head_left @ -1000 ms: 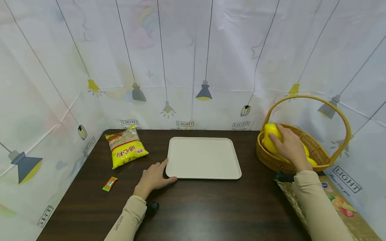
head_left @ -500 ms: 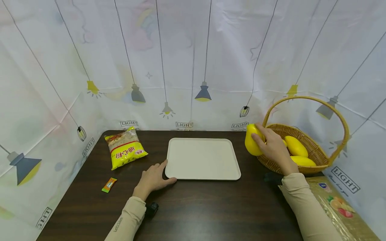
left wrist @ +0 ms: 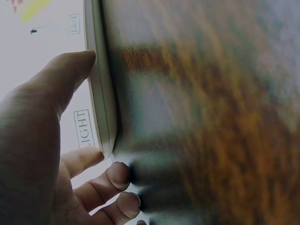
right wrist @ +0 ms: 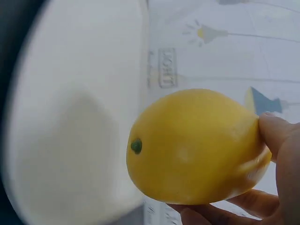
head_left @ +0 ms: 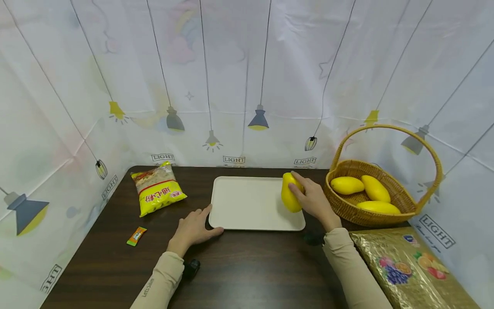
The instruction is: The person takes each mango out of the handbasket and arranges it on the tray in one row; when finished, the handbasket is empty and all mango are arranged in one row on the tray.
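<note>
My right hand holds a yellow mango over the right end of the white rectangular tray. In the right wrist view the mango shows a small green stem nub, with the thumb on one side and fingers beneath. A shadow falls on the tray below it. My left hand rests at the tray's near left corner, thumb along the front edge and fingers spread by the left side. The left wrist view has the thumb against the tray's rim, with the other fingertips near the corner.
A wicker basket with a tall handle holds several more mangoes at the right. Before it lies a gold fruit-printed bag. To the left are a yellow food packet and a small orange-green sachet on the dark table.
My right hand has lifted the mango out of the basket and carried it left over the tray. The left hand keeps its place at the tray's corner.
</note>
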### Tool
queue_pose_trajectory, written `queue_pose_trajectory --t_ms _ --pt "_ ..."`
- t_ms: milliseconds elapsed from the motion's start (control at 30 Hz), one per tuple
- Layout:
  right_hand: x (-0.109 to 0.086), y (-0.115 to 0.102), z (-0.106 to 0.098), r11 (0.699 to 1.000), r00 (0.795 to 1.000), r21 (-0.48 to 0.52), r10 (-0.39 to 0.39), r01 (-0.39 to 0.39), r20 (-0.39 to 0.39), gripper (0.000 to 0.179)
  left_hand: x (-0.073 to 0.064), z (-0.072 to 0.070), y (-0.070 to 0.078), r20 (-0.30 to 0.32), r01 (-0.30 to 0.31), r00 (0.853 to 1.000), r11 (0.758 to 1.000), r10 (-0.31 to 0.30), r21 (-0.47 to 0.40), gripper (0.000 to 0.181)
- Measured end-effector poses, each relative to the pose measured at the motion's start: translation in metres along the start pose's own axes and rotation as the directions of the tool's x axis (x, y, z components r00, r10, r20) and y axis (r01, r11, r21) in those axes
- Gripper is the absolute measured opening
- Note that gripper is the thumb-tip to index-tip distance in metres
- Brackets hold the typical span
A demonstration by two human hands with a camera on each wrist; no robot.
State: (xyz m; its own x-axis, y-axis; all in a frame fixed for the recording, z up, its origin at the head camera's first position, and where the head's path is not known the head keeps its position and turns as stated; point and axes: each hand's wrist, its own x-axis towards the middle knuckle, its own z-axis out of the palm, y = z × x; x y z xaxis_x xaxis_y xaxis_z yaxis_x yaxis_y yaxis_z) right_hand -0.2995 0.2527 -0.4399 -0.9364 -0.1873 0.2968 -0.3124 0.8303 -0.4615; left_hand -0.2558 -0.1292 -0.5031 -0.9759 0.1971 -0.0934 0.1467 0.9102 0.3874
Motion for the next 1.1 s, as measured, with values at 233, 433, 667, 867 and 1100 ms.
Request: queue_pose_trajectory --t_ms 233,433,667,867,1100 --pt "0.007 -0.012 0.036 0.996 0.991 0.044 0.075 -0.080 0.107 0.058 0.001 0.000 -0.001 0.000 0.003 1.000 1.000 -0.003 -0.005 0.097" --pt "0.011 -0.016 0.048 0.996 0.985 0.011 0.090 -0.092 0.147 0.053 0.001 0.000 -0.001 0.007 0.011 1.000 1.000 -0.011 -0.014 0.097" --pt "0.007 -0.018 0.049 0.996 0.970 0.024 0.083 -0.090 0.231 0.061 0.000 0.000 -0.003 0.010 0.015 1.000 1.000 -0.015 -0.015 0.098" --pt "0.000 -0.024 0.046 0.995 0.940 0.022 0.088 -0.100 0.329 0.093 0.001 0.000 -0.002 0.004 0.013 1.000 1.000 -0.013 -0.015 0.099" --pt "0.000 -0.033 0.048 0.996 0.926 0.042 0.052 -0.072 0.375 0.106 0.001 0.001 -0.001 0.003 0.008 1.000 1.000 -0.008 -0.014 0.098"
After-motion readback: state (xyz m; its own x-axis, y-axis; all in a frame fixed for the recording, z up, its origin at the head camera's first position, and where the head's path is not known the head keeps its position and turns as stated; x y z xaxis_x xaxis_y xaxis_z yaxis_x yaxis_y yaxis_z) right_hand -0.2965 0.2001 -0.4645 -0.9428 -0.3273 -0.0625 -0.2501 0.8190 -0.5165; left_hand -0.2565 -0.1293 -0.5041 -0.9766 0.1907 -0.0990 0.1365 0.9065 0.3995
